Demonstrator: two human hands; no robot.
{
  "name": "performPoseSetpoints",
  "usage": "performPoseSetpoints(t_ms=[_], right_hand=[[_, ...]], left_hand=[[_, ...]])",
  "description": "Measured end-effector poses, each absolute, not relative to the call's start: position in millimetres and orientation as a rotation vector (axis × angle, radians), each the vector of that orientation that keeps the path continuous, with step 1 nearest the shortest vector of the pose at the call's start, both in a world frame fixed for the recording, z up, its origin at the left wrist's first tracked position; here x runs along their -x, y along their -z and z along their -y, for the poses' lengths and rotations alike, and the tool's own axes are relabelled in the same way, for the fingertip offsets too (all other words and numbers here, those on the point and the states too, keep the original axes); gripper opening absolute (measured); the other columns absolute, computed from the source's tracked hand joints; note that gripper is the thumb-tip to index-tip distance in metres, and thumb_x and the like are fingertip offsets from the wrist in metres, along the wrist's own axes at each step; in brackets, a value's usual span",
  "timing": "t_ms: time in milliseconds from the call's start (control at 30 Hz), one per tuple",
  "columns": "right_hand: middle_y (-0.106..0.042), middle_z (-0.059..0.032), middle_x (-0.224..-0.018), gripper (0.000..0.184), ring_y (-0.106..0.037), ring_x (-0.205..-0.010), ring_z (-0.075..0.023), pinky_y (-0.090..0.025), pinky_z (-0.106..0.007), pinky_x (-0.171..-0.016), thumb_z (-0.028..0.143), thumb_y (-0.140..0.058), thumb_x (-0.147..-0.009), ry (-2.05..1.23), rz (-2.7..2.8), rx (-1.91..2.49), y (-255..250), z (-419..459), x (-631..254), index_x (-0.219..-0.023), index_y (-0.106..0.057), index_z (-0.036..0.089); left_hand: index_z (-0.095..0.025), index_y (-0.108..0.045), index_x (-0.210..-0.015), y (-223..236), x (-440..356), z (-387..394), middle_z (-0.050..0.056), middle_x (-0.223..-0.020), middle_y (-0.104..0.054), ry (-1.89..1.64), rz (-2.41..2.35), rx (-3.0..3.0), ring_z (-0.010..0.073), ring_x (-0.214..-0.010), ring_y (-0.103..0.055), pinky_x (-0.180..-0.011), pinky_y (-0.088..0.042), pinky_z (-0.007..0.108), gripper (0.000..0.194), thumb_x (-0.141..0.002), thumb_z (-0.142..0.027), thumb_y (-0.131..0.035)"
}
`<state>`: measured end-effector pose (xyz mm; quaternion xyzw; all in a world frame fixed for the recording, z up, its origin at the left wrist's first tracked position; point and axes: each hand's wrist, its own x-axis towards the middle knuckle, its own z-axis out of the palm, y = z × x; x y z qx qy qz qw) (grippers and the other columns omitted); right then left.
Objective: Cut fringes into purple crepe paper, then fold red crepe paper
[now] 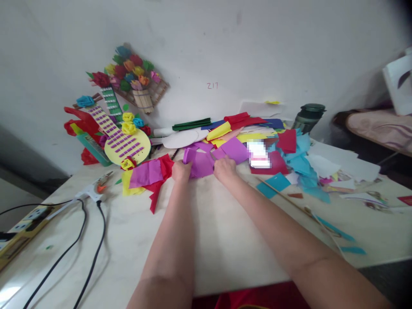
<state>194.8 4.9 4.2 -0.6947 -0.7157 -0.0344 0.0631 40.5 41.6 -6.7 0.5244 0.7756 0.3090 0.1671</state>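
Observation:
Both my hands reach far forward across the pale table (206,240). My left hand (181,171) and my right hand (224,167) are closed on the two ends of a purple sheet of paper (201,164), which lies between them near the heap of coloured paper. More purple sheets (234,149) lie just behind my right hand. A pink-purple sheet (146,173) on red and yellow paper lies left of my left hand.
A paper guitar (124,143) and a paper flower bouquet (135,75) lean on the wall at the back left. A power strip (22,223) with black cables (93,257) sits at left. A dark green bottle (307,116), blue scraps (305,167) and a thin stick (283,197) lie at right.

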Motion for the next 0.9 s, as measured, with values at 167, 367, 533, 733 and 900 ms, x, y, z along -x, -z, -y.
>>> performPoseSetpoints(t_ms=[167, 367, 533, 733, 900], right_hand=[[-0.056, -0.0201, -0.118, 0.036, -0.042, -0.115, -0.0298, -0.041, -0.038, -0.086, 0.021, -0.042, -0.084, 0.169, 2.165, 1.799, -8.6, -8.1, -184.8, -0.111, -0.062, 0.007], [-0.045, -0.0150, -0.134, 0.048, -0.038, -0.123, -0.0215, -0.027, -0.036, -0.103, 0.018, -0.038, -0.086, 0.008, 2.245, 1.433, 9.1, -29.5, -164.0, -0.133, -0.042, 0.007], [-0.037, -0.0103, -0.143, 0.051, -0.032, -0.130, -0.0212, -0.026, -0.036, -0.104, 0.015, -0.033, -0.087, -0.066, 2.347, 1.449, 29.6, -32.2, -154.9, -0.137, -0.037, 0.009], [-0.033, -0.0058, -0.145, 0.052, -0.024, -0.135, -0.0204, -0.023, -0.041, -0.105, 0.017, -0.030, -0.087, -0.114, 2.427, 1.540, 31.5, -29.2, -152.6, -0.138, -0.036, 0.015], [-0.029, -0.0038, -0.147, 0.052, -0.019, -0.137, -0.0193, -0.017, -0.043, -0.108, 0.019, -0.026, -0.088, -0.183, 2.437, 1.596, 30.5, -30.7, -151.5, -0.140, -0.033, 0.017]], left_hand=[[-0.016, -0.068, -0.097, 6.2, -41.5, -41.4, 0.014, -0.097, -0.068, -0.862, -2.223, -1.487, 0.0286, -0.093, -0.062, -0.075, -0.047, 0.034, 0.039, -0.068, -0.041, -0.060], [-0.016, -0.068, -0.098, 7.6, -42.3, -40.4, 0.014, -0.097, -0.067, -0.845, -2.231, -1.511, 0.0290, -0.095, -0.062, -0.075, -0.047, 0.034, 0.038, -0.069, -0.040, -0.058], [-0.016, -0.067, -0.098, 7.0, -45.1, -38.6, 0.016, -0.100, -0.067, -0.808, -2.269, -1.537, 0.0290, -0.096, -0.062, -0.076, -0.047, 0.035, 0.038, -0.072, -0.041, -0.055], [-0.016, -0.066, -0.101, 5.4, -51.3, -37.6, 0.017, -0.103, -0.065, -0.698, -2.313, -1.570, 0.0309, -0.099, -0.060, -0.078, -0.047, 0.038, 0.036, -0.076, -0.037, -0.051], [-0.013, -0.065, -0.104, 1.7, -59.3, -35.9, 0.018, -0.108, -0.063, -0.649, -2.364, -1.512, 0.0305, -0.101, -0.059, -0.081, -0.046, 0.037, 0.035, -0.076, -0.031, -0.053]])
